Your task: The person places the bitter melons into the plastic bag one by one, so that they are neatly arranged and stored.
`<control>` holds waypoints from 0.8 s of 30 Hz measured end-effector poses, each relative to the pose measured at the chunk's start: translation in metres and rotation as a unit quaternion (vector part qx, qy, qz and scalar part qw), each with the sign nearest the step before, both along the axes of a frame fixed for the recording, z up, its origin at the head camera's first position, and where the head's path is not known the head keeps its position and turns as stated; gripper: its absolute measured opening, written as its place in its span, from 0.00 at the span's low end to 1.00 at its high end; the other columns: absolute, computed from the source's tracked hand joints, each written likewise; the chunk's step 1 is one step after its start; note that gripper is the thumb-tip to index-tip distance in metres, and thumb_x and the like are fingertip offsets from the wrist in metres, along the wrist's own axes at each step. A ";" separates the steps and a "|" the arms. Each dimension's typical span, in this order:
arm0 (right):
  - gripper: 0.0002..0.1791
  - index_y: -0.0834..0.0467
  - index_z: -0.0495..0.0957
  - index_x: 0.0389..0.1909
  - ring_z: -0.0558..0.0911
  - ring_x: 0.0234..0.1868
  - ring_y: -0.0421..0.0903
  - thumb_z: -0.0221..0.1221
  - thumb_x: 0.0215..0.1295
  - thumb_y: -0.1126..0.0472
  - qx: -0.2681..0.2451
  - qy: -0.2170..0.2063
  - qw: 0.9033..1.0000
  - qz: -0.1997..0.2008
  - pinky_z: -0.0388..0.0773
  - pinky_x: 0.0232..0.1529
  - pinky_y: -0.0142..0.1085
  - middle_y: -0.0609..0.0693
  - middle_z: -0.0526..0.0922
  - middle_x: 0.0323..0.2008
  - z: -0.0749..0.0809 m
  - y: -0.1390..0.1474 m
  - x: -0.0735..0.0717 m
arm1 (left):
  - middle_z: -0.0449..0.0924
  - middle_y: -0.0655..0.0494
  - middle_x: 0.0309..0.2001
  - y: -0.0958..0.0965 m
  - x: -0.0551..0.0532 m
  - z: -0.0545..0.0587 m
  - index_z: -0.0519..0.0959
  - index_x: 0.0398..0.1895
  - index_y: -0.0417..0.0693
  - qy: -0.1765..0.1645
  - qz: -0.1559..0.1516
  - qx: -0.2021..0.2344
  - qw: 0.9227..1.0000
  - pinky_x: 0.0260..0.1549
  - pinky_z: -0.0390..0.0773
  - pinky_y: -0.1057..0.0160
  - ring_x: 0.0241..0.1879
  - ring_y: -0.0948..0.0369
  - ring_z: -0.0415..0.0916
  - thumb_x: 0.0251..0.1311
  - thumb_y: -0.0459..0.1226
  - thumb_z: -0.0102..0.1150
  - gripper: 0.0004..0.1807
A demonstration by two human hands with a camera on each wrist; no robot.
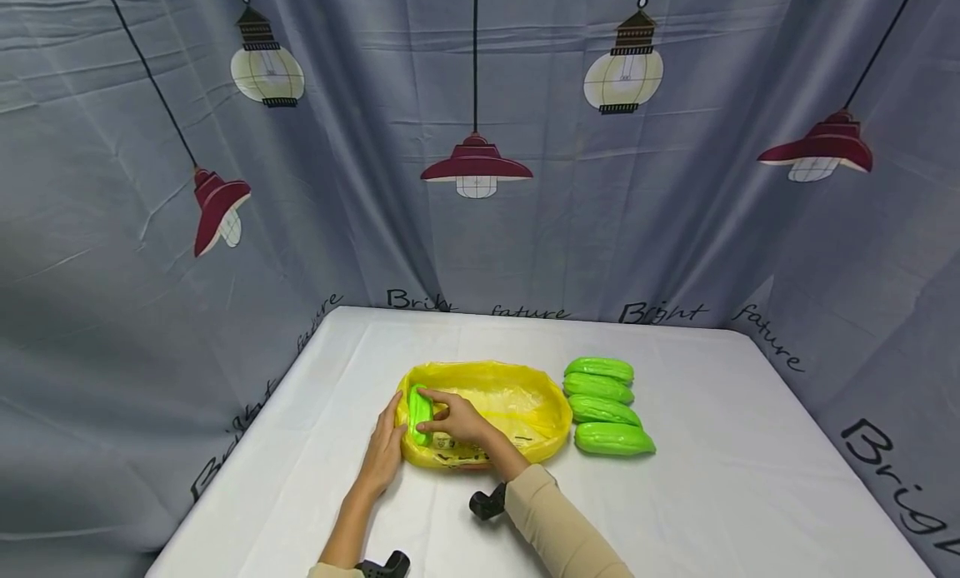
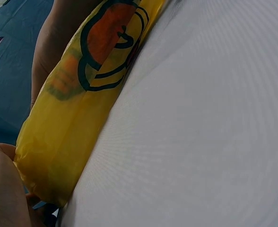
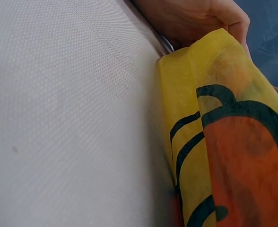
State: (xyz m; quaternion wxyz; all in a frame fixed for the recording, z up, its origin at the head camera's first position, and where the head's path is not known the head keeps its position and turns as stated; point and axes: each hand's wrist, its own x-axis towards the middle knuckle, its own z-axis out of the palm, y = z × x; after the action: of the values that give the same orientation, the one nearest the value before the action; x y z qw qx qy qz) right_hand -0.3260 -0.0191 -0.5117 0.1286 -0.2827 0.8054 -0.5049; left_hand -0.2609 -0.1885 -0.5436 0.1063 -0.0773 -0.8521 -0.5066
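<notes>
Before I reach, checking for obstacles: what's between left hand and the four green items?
The head view shows a yellow container, right hand inside holding another green item.

The head view looks forward and down across the desk (image 1: 712, 470) from farther back; both wrist views, close and tilted, share the yellow bag's (image 2: 65, 127) printed side.

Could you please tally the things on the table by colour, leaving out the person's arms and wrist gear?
Green pieces: 5 (4 lined up beside the yellow container, 1 inside it, pinched by the right hand)
Yellow container: 1
Total: 6
</notes>
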 end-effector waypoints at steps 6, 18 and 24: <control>0.35 0.53 0.63 0.66 0.78 0.48 0.53 0.63 0.57 0.57 0.002 0.007 1.000 -0.007 0.78 0.42 0.36 0.52 0.64 0.65 -0.001 0.002 -0.001 | 0.49 0.40 0.69 0.000 -0.001 0.000 0.47 0.73 0.57 0.003 0.001 0.002 1.000 0.60 0.48 0.37 0.66 0.40 0.48 0.70 0.38 0.34 0.29; 0.34 0.55 0.61 0.67 0.73 0.54 0.59 0.60 0.61 0.55 0.005 0.055 0.998 -0.012 0.74 0.48 0.46 0.60 0.66 0.62 0.020 0.031 0.003 | 0.51 0.39 0.68 0.001 -0.001 0.001 0.48 0.72 0.55 0.010 0.002 0.003 1.000 0.61 0.48 0.38 0.66 0.40 0.48 0.69 0.36 0.36 0.29; 0.39 0.52 0.51 0.70 0.70 0.56 0.59 0.60 0.61 0.54 -0.028 0.064 0.997 -0.018 0.69 0.54 0.50 0.64 0.66 0.60 0.043 0.060 0.005 | 0.51 0.39 0.68 0.000 0.000 0.001 0.47 0.72 0.54 0.011 0.002 -0.002 1.000 0.61 0.48 0.39 0.66 0.41 0.48 0.69 0.36 0.36 0.29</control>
State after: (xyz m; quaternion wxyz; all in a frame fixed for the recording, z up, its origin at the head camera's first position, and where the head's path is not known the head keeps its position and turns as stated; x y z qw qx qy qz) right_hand -0.3206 0.0410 -0.4686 0.0599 -0.3034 0.8024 -0.5104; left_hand -0.2609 -0.1889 -0.5428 0.1164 -0.0815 -0.8520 -0.5038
